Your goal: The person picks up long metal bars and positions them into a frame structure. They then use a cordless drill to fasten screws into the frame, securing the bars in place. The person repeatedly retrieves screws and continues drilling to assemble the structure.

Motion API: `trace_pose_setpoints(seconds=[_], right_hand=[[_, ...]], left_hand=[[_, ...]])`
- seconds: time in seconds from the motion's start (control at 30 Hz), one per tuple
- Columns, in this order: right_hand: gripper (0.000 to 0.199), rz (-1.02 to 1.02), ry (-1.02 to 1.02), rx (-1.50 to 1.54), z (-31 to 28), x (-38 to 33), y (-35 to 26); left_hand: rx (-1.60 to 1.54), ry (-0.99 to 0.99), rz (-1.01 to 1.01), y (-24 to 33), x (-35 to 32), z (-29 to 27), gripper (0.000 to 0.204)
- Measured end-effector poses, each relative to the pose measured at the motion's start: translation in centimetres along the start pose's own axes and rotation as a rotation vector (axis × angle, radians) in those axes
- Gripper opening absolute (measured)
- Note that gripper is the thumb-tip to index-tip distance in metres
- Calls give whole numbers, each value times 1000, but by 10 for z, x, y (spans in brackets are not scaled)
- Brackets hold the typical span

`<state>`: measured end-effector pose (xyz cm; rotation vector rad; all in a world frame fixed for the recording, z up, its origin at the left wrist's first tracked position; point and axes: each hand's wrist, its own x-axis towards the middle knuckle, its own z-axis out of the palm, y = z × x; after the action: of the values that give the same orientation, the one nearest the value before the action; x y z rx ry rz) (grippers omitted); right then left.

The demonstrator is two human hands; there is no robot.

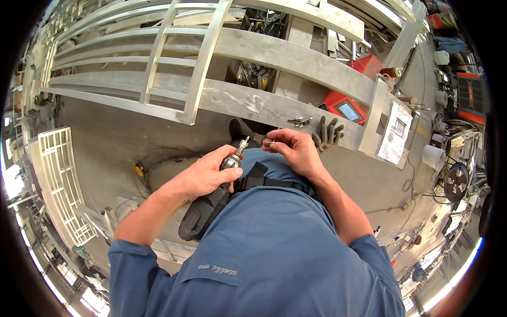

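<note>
My left hand grips a black cordless drill by its silver chuck, the chuck's tip pointing up toward the metal frame. My right hand is just to the right of the chuck, its fingertips pinching a small metal bit. Both hands hover above my lap, close to the wide aluminium beam in front of me.
A grey work glove and a few small metal bits lie on the beam. A sheet of paper hangs on the frame's post. A red machine with a screen stands behind. A white grid panel lies on the floor at left.
</note>
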<state>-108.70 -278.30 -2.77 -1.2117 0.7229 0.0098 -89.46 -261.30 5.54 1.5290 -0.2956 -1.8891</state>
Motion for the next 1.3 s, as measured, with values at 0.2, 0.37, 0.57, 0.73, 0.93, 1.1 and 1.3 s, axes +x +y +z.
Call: trace_pose_setpoints(seconds=[0.2,0.37,0.57,0.73,0.93,1.1,1.3], right_hand=[[10,-203,77,-364,12,-9,-24],[11,-528,82,-418,19,-1,-32],[12,-601,170,-385,24,12,-52],[12,-664,297,-296,18,20,-58],[15,-768,441,-373,13,19,-62],[15,-776,458,-409,12,18,-55],[15,-831,452,-489,18,21,-53]], left_hand=[[303,93,59,30,-18,-4,42],[497,231,166,50,-9,-13,42],[439,308,363,57,15,-4,42],[369,275,418,63,29,10,42],[335,244,436,59,38,20,42],[329,258,391,60,36,24,41],[337,236,433,55,36,22,40]])
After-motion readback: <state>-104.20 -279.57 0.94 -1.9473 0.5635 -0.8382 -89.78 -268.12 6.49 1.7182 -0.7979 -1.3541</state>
